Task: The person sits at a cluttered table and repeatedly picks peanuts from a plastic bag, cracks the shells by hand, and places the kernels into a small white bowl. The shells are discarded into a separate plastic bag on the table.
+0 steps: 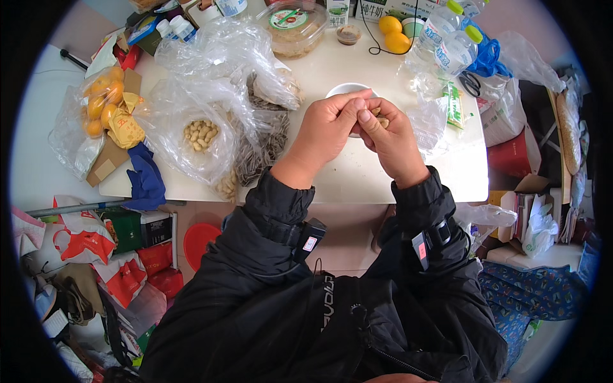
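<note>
My left hand and my right hand meet at the fingertips over a white bowl on the table. Both thumbs press close together, and whatever lies between the fingertips is hidden. Unshelled peanuts show in the gap between my right thumb and forefinger, seemingly held in that hand. My hands cover most of the bowl, so its contents cannot be seen. To the left, a clear plastic bag lies spread around a heap of peanuts. Beside it are striped sunflower seeds, partly under plastic.
A lidded clear tub, a small sauce cup and oranges stand at the back. Plastic bottles and scissors are on the right. Bagged oranges and a blue cloth lie at left.
</note>
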A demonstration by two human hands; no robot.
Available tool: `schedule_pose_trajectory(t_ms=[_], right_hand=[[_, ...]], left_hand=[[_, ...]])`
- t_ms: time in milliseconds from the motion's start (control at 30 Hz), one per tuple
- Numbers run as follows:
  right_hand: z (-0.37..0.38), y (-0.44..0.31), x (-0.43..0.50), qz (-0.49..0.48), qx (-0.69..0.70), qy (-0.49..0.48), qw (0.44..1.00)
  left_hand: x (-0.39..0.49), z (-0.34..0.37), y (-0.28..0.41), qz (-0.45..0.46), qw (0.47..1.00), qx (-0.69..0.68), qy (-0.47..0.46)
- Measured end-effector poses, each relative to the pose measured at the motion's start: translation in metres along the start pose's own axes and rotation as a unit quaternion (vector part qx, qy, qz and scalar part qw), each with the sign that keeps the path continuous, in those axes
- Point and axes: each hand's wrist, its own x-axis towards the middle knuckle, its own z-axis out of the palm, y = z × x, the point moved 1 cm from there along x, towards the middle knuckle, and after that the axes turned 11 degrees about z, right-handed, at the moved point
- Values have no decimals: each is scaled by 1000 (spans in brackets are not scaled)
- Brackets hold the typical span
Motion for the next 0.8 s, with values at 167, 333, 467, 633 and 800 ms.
schedule_pose_trajectory(t_ms=[167,333,467,633,800], right_hand=[[-9,-2,2,56,235,-76,967],[-13,-1,2,48,360,-117,924],[-14,-1,1,42,332,-91,938],[-10,-1,1,53,239,-36,969],[2,2,-3,0,17,88,996]], left_hand=[[2,-17,3,-127,953,-276,-27],[4,-16,0,-127,909,-393,53],[3,-15,1,-91,923,-364,82],[3,-11,3,-67,956,-279,60],[-1,-3,3,83,996,-17,-22]])
